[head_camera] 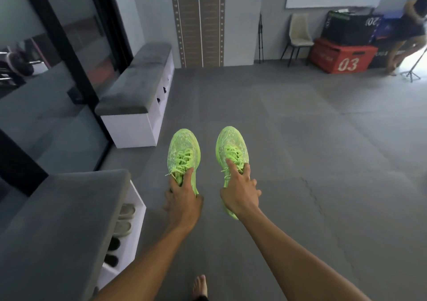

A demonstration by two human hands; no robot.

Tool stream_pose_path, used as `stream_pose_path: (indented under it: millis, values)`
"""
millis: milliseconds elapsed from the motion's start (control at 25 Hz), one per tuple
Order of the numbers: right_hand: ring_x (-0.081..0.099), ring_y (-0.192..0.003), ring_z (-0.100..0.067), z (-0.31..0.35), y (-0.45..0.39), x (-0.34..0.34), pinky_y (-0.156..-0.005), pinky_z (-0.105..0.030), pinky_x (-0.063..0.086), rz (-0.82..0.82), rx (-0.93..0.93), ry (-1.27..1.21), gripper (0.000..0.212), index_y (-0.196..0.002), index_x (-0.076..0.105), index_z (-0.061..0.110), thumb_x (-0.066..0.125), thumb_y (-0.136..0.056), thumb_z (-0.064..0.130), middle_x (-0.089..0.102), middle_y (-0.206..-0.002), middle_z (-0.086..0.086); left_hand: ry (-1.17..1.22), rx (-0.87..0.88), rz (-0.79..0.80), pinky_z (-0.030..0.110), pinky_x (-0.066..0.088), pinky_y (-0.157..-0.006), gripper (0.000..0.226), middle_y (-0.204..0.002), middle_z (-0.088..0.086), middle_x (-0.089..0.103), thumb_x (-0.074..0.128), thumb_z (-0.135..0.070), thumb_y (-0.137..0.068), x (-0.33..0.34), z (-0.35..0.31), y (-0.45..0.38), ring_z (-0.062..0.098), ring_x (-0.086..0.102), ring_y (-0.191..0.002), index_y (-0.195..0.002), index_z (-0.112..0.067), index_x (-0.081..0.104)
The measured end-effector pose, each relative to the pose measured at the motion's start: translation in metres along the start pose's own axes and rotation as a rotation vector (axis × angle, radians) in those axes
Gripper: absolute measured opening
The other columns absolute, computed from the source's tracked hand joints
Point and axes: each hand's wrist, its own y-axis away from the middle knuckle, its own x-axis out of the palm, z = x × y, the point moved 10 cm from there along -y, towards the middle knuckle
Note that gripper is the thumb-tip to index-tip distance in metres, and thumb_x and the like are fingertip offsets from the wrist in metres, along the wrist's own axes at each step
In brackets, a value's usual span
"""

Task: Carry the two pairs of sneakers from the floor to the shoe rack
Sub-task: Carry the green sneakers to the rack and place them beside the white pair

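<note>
Left hand (182,194) and right hand (239,193) each clasp one neon-green mesh sneaker (183,155) (232,150) right of the grey-cushioned white shoe rack (57,226); keep both level, swing leftward toward its cubbies.

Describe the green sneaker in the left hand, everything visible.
The left sneaker is neon yellow-green with a speckled knit-looking upper, matching laces loosely tied and a rounded toe. It is held above the grey floor, toe pointing away from the camera, top up. The left hand grips it at the collar and heel, thumb over the tongue. Its sole is hidden. It hangs apart from its mate.
</note>
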Motion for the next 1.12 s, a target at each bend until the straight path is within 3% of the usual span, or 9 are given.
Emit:
stream_pose_path:
  millis: [560, 840, 1120]
  values:
    - [0.041, -0.131, -0.044, 0.132, -0.536, -0.02, -0.097, -0.056, 0.039, -0.006, -0.032, 0.083, 0.088, -0.155, 0.011, 0.051, 0.056, -0.088, 0.014, 0.004, -0.169, -0.01, -0.003, 0.045, 0.002, 0.057, 0.049, -0.092, 0.082, -0.149, 0.012, 0.025, 0.07, -0.025, -0.082, 0.098, -0.106, -0.539, 0.039, 0.048, -0.122, -0.148, -0.047, 0.026]
    - [0.04, -0.133, -0.043, 0.212, -0.794, -0.013, -0.1, -0.056, 0.038, 0.072, -0.102, 0.091, 0.084, -0.157, 0.011, 0.05, 0.053, -0.092, 0.018, 0.003, -0.169, -0.009, -0.019, -0.035, -0.068, 0.052, 0.05, -0.092, 0.083, -0.144, 0.013, 0.03, 0.072, -0.024, -0.079, 0.132, -0.138, -0.792, 0.039, 0.048, -0.12, -0.148, -0.043, 0.029]
    - [0.04, -0.134, -0.045, 0.286, -1.052, -0.003, -0.103, -0.059, 0.036, 0.054, -0.058, -0.021, 0.085, -0.155, 0.015, 0.051, 0.057, -0.088, 0.02, 0.007, -0.169, -0.008, -0.001, 0.007, -0.047, 0.056, 0.048, -0.094, 0.08, -0.142, 0.015, 0.029, 0.069, -0.026, -0.082, 0.175, -0.18, -1.082, 0.041, 0.047, -0.119, -0.148, -0.043, 0.027]
